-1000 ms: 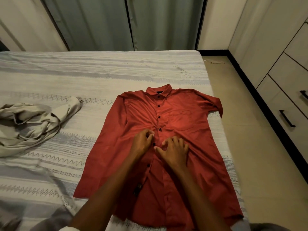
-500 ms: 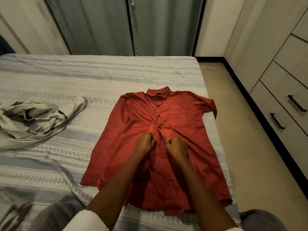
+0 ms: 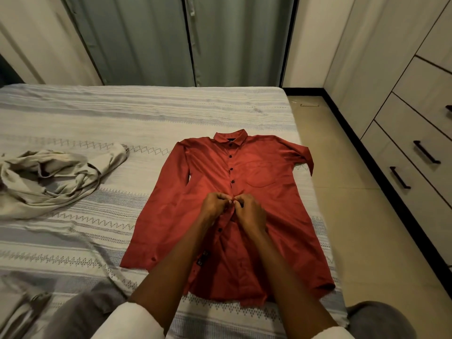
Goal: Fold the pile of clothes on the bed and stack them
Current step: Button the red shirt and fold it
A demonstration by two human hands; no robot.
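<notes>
Both your left hand (image 3: 215, 204) and right hand (image 3: 248, 207) are curled tight, pinching the placket of the shirt (image 3: 269, 216) lying flat beneath them on the bed (image 3: 122, 113), so tug unevenly and the front bunches or a button slips.

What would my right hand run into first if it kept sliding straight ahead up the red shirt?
Probably the black button just above the right hand on the red button-up shirt; beyond lie more buttons, then the collar.

hands (image 3: 232, 209) now pinching shirt (image 3: 269, 216) placket together
</notes>
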